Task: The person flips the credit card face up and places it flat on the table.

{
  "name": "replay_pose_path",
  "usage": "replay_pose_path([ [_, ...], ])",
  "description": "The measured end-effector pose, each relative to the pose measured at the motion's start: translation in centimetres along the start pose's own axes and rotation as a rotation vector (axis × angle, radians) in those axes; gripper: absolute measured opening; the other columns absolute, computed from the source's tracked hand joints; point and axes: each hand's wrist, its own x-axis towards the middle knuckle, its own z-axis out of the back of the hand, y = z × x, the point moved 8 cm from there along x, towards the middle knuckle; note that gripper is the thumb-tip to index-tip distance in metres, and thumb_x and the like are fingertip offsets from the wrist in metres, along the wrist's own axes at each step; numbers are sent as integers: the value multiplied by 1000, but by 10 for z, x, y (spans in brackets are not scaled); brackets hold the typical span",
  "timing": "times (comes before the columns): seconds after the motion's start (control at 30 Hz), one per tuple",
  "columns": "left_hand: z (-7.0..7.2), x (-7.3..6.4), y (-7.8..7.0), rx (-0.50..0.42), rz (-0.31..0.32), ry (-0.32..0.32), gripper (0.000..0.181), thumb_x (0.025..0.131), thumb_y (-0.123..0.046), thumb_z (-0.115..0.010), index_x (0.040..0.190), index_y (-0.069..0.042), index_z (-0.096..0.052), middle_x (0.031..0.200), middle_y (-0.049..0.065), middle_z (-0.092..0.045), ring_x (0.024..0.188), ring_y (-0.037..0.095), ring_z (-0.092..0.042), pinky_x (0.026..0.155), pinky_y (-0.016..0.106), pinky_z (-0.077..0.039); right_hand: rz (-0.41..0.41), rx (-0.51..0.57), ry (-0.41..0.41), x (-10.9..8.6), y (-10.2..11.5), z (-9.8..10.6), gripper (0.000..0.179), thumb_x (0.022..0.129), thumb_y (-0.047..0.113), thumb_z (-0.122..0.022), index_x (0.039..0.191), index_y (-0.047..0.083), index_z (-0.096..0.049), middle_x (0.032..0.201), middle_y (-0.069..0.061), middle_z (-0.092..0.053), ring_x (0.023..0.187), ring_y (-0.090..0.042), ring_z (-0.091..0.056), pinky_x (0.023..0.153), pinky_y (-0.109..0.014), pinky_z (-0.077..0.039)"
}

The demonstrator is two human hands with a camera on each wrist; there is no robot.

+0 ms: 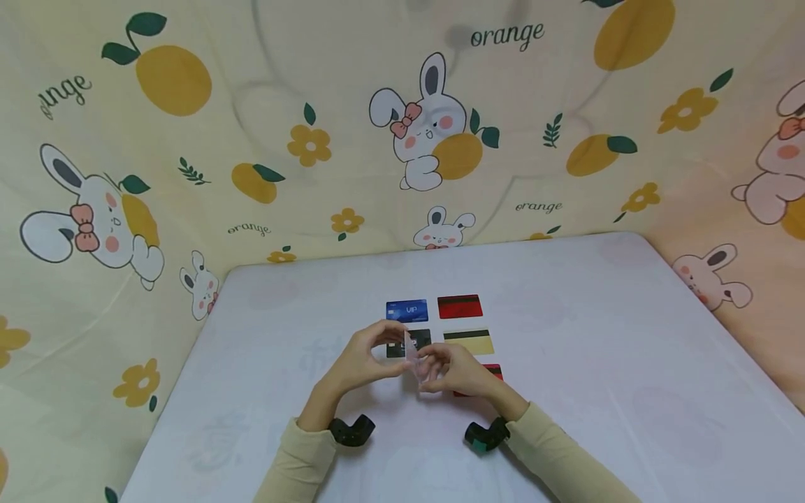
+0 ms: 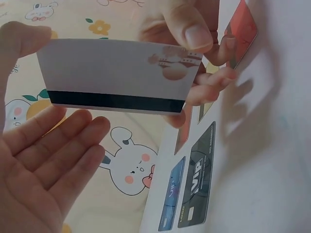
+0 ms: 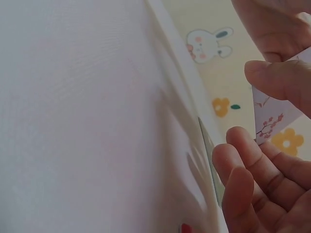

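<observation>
A pale pinkish card (image 2: 116, 73) with a dark stripe and a reddish printed pattern is held up off the table between both hands. My left hand (image 1: 361, 360) pinches one end of it between the thumb and a fingertip, the other fingers spread. At the other end my right hand (image 1: 462, 370) grips the card with thumb and fingers. Below and behind the hands lie a blue VIP card (image 1: 407, 311) and a black VIP card (image 1: 423, 337), the latter partly covered by the left hand. Another red card (image 1: 495, 370) is mostly hidden by the right hand.
A red card with a dark stripe (image 1: 460, 307) lies at the back right of the group, in front of it a gold card (image 1: 472, 344). The white table (image 1: 597, 391) meets a patterned cloth backdrop (image 1: 346, 84). Both wrists wear black devices.
</observation>
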Motion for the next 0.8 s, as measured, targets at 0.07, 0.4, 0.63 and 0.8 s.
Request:
replay_pose_path([
  [0.07,1,-1,0,1,-3,-3,50,78,-13,-78,121,-3,-57,118,14,-65,110,27,-65,101,33,-51,2,-2,-1,0,-1,1,51,73,13,-82,116,-4,-61,92,-20,-68,73,-9,-60,64,-18,-50],
  [0.4,3,0,6,2,35,11,53,79,-16,-78,124,1,-55,118,12,-66,112,27,-65,102,39,-50,-18,-12,4,0,-3,6,51,73,12,-82,117,-3,-60,92,-20,-68,73,-5,-58,63,-17,-49],
  [0.63,8,-3,6,-2,29,35,49,79,-17,-79,121,-4,-57,117,11,-67,110,26,-65,101,43,-51,-7,-59,-6,-1,-2,9,51,73,13,-81,117,-4,-60,91,-17,-68,72,-5,-57,64,-16,-50],
  [0.8,8,-3,8,-4,19,67,48,77,-14,-79,119,-5,-58,113,12,-68,106,24,-66,100,42,-51,-4,-71,-15,-2,-2,11,50,72,12,-82,115,-4,-61,90,-18,-68,71,-6,-57,62,-15,-49],
])
